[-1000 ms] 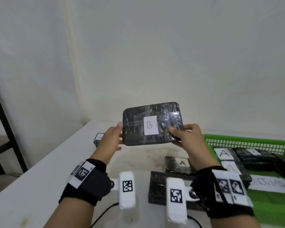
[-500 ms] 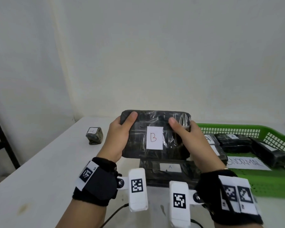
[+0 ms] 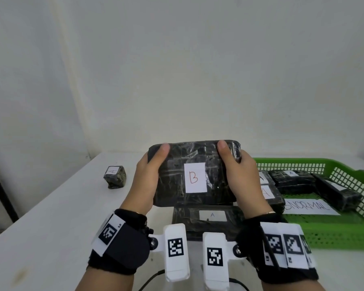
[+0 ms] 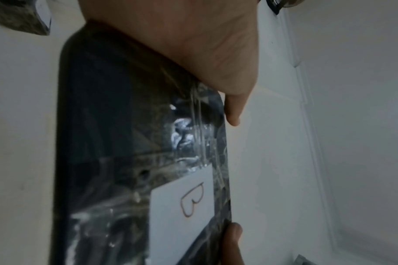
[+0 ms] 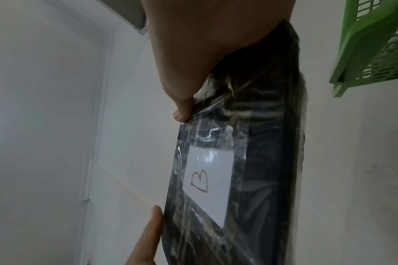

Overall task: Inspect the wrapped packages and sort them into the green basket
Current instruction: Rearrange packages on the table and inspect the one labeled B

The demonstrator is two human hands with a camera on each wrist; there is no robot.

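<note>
A flat black package [image 3: 194, 156] wrapped in clear film, with a white label marked B, is held up above the table by both hands. My left hand [image 3: 150, 175] grips its left end, thumb on the front face. My right hand [image 3: 237, 175] grips its right end the same way. The left wrist view shows the package [image 4: 116, 143] and its B label close up; the right wrist view shows the package [image 5: 261, 161] too. The green basket [image 3: 334, 232] stands to the right and holds several black packages labelled A and a sheet reading ABNORMAL [image 3: 309, 206].
Another flat black package labelled A [image 3: 208, 219] lies on the white table [image 3: 40, 238] just under the held one. A small wrapped block labelled A [image 3: 115, 177] sits at the back left. A dark frame stands off the table's left edge.
Both hands brought the B package down from chest height and closer, and shifted from pinching its lower corners to gripping its two ends with thumbs on the front.
</note>
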